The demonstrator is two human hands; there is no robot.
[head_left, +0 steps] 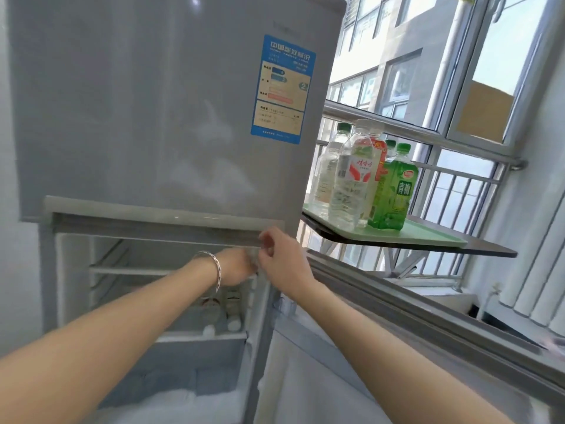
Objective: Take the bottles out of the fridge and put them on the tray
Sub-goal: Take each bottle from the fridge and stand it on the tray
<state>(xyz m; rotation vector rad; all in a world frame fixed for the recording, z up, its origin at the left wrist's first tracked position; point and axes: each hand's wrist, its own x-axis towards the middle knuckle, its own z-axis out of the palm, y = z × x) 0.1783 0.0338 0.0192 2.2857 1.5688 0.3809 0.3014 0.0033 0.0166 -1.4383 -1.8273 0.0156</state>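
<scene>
While both our hands are meeting at the upper right corner of the fridge (171, 117) opening, we are working on what looks like a clear bottle (254, 261) held between them. Our left hand (235, 267) is curling around it from inside the fridge; our right hand (279, 255) is closing its fingers (266, 240) on the same spot from outside, though blur keeps us from telling exactly how tight either grip is. More bottles (220, 310) are standing lower inside the fridge, their white caps showing on the shelf. To the right of the fridge, the green tray (428, 234) is already carrying several bottles, with bare space on its near right side. We are judging that a good lift means keeping the bottle upright, clearing the door frame before swinging right, and setting it on that free patch without knocking the green tea bottle (394, 191).
</scene>
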